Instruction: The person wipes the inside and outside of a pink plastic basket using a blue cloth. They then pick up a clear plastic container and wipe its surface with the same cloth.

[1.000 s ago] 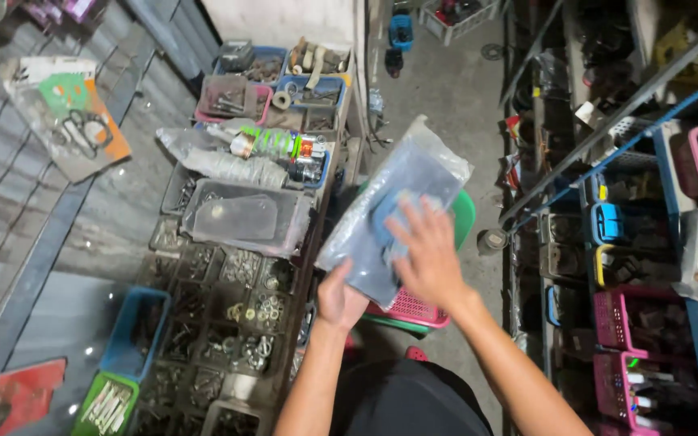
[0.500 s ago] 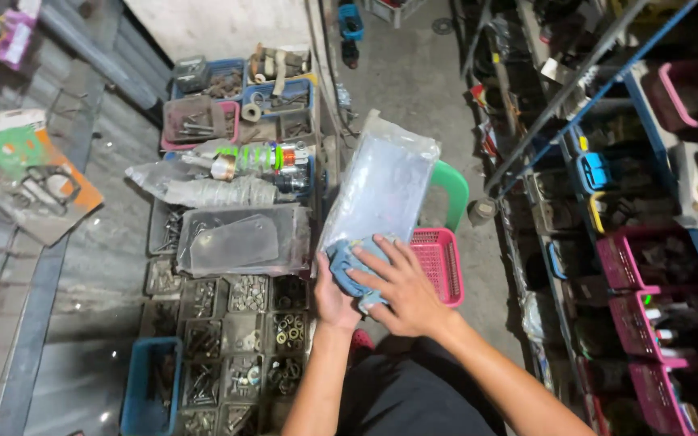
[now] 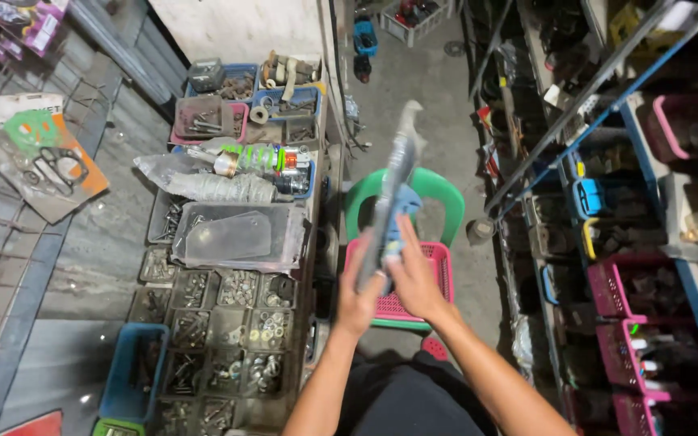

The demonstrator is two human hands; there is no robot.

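Note:
Both my hands grip the lower end of a clear plastic bag (image 3: 397,173) with blue items inside. The bag is turned edge-on to me and stands upright. My left hand (image 3: 359,297) holds its bottom left side. My right hand (image 3: 414,278) holds the right side, fingers over the blue contents. Beneath the bag a pink plastic basket (image 3: 438,262) rests on a green plastic chair (image 3: 446,202).
A bench on the left carries compartment trays of nuts and bolts (image 3: 236,323), a clear flat lid (image 3: 232,236), a spray can (image 3: 256,159) and bins of parts (image 3: 203,117). Shelves with pink and blue bins (image 3: 624,282) line the right. A narrow concrete aisle (image 3: 414,89) runs ahead.
The bag has been turned from flat and facing me to edge-on and upright. My hands have stayed at its lower end, and my view has tilted slightly.

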